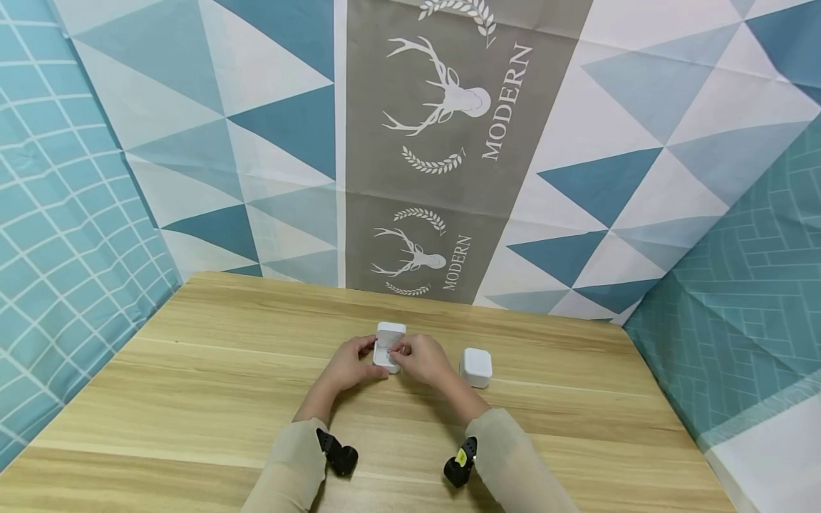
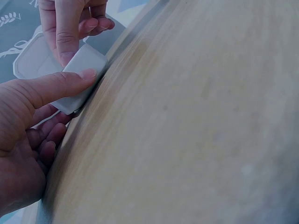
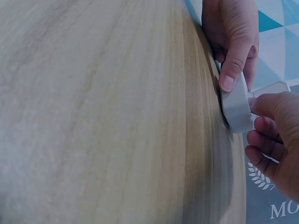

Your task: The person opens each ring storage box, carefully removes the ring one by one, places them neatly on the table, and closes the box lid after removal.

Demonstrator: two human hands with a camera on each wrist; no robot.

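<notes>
A small white ring box point(image 1: 390, 332) stands on the table with its lid raised, hinge side away from me. My left hand point(image 1: 349, 366) grips its base from the left, with the thumb point(image 2: 70, 86) along the front face. Over the box opening, my right hand point(image 1: 423, 359) pinches with thumb and forefinger what looks like a small ring point(image 1: 388, 350). The fingertips hide most of it, so whether it sits in the slot I cannot tell. In the right wrist view, the right hand's other fingers point(image 3: 266, 144) curl beside the box base point(image 3: 237, 109).
A second white box point(image 1: 476, 366), lid down, stands on the wooden table point(image 1: 212, 385) to the right of my right hand. Patterned cloth point(image 1: 282, 142) hangs behind the table and along both sides.
</notes>
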